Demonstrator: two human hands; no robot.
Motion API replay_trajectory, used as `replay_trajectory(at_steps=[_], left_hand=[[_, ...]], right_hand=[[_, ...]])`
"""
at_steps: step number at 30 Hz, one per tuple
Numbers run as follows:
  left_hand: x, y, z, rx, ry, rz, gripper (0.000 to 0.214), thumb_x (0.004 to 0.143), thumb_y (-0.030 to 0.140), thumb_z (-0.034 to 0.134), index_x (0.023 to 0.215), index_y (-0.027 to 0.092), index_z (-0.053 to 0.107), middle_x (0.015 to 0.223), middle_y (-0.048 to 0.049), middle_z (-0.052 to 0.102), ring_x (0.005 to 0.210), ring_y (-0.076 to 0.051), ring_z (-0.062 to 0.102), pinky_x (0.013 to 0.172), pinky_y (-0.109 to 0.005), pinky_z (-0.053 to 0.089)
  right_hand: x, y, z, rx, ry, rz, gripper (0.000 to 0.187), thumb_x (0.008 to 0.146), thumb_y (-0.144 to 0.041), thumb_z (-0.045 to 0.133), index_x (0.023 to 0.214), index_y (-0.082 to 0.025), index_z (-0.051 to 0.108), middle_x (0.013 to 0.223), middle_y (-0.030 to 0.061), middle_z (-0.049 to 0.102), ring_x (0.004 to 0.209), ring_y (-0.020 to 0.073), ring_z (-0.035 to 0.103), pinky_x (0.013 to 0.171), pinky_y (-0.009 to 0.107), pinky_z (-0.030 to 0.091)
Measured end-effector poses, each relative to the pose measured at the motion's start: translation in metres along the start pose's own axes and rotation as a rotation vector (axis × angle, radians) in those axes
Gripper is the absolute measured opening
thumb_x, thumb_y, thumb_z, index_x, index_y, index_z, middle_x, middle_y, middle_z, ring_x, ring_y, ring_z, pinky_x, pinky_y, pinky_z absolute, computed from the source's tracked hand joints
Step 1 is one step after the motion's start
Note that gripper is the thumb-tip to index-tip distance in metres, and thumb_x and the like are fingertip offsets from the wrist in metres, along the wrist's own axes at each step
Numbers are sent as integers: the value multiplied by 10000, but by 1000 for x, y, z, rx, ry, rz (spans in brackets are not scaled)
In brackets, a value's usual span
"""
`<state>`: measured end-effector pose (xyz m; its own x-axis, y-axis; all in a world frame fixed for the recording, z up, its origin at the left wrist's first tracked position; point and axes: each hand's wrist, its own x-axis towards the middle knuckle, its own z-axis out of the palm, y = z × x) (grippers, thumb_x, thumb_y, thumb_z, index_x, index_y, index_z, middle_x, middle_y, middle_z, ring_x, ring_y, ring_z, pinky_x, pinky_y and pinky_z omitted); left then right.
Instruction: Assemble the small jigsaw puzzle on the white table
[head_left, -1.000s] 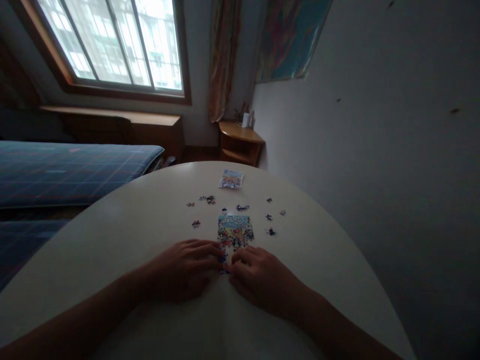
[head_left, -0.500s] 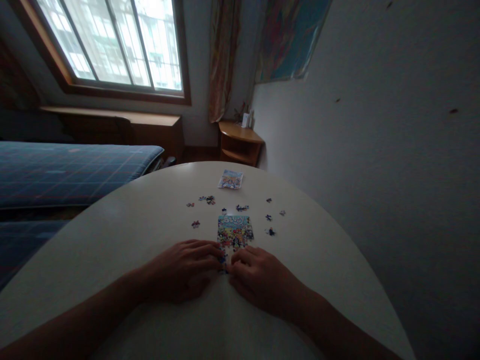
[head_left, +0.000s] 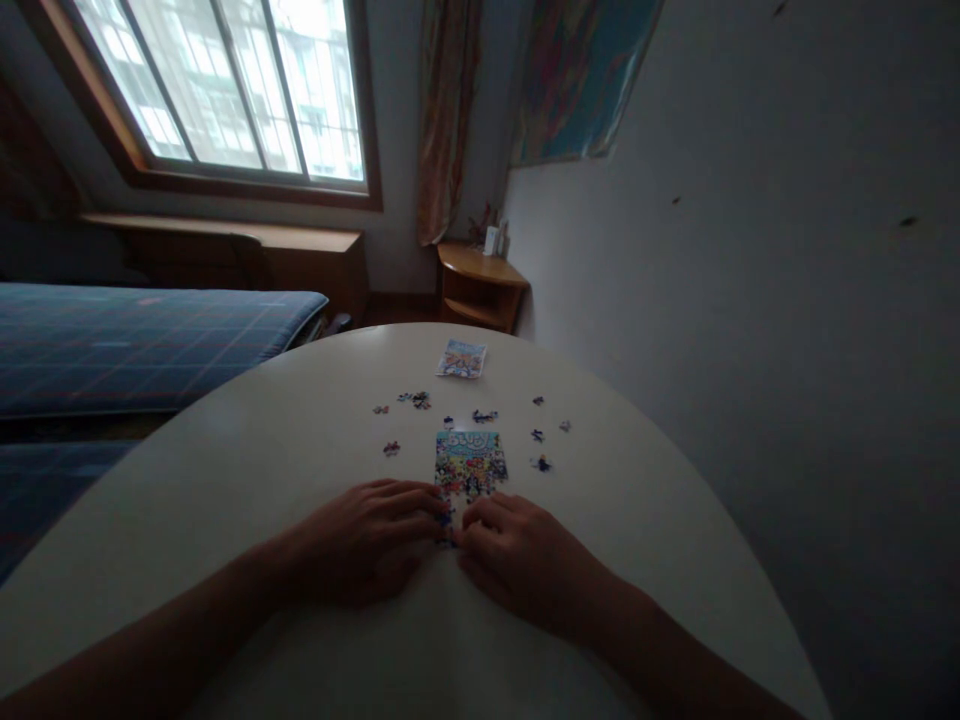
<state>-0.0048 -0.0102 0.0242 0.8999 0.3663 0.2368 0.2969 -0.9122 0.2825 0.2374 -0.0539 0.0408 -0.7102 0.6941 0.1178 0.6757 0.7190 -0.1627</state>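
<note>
A small, colourful, partly assembled jigsaw puzzle (head_left: 471, 458) lies on the round white table (head_left: 285, 450). My left hand (head_left: 367, 538) rests on the table at the puzzle's lower left, fingers together, their tips pressed on a puzzle piece (head_left: 448, 530) at the puzzle's bottom edge. From the right, my right hand (head_left: 517, 558) meets it with fingers curled, its tips on the same piece. The bottom of the puzzle is hidden under both hands. Several loose pieces (head_left: 420, 400) lie scattered beyond the puzzle.
A small picture card (head_left: 461, 358) lies near the table's far edge. More loose pieces (head_left: 541, 462) sit to the puzzle's right. A bed with a blue plaid cover (head_left: 135, 340) stands on the left, and a wooden corner shelf (head_left: 480, 280) stands by the wall beyond the table.
</note>
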Motion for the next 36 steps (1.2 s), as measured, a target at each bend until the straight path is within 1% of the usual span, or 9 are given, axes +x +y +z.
replay_trajectory(at_steps=[6, 14, 18, 24, 36], left_hand=[[0, 0, 0, 4, -7, -3, 392, 847, 175, 575, 1234, 236, 569, 1336, -75, 601, 1273, -249, 544, 1074, -418, 474], [-1, -1, 2, -14, 4, 4, 442, 802, 148, 583, 1235, 238, 564, 1335, -66, 605, 1286, -250, 535, 1082, -421, 468], [-1, -2, 3, -13, 24, 5, 436, 806, 148, 584, 1230, 246, 567, 1337, -68, 603, 1270, -250, 549, 1074, -415, 473], [-1, -1, 2, -1, 4, -5, 433, 802, 158, 590, 1228, 234, 567, 1336, -77, 603, 1268, -259, 552, 1066, -429, 479], [0, 0, 1, 1, 11, -1, 420, 819, 167, 584, 1233, 237, 564, 1338, -75, 604, 1272, -254, 547, 1072, -416, 474]], right_hand=[[0, 0, -1, 8, -5, 0, 126, 916, -201, 584, 1012, -169, 660, 1012, 71, 674, 901, 197, 605, 811, 332, 482], [0, -1, -2, 21, 12, 3, 114, 907, -190, 595, 998, -170, 662, 1004, 70, 677, 888, 190, 603, 803, 327, 480], [0, 0, -1, 18, 23, -1, 114, 908, -192, 595, 1002, -174, 658, 993, 71, 675, 886, 192, 602, 799, 328, 481], [0, 0, -1, 13, 11, -2, 106, 913, -191, 582, 980, -166, 660, 997, 74, 675, 880, 194, 602, 800, 330, 485], [0, 0, -1, 3, -11, 5, 130, 917, -204, 580, 1008, -168, 666, 1002, 74, 677, 904, 200, 611, 823, 338, 491]])
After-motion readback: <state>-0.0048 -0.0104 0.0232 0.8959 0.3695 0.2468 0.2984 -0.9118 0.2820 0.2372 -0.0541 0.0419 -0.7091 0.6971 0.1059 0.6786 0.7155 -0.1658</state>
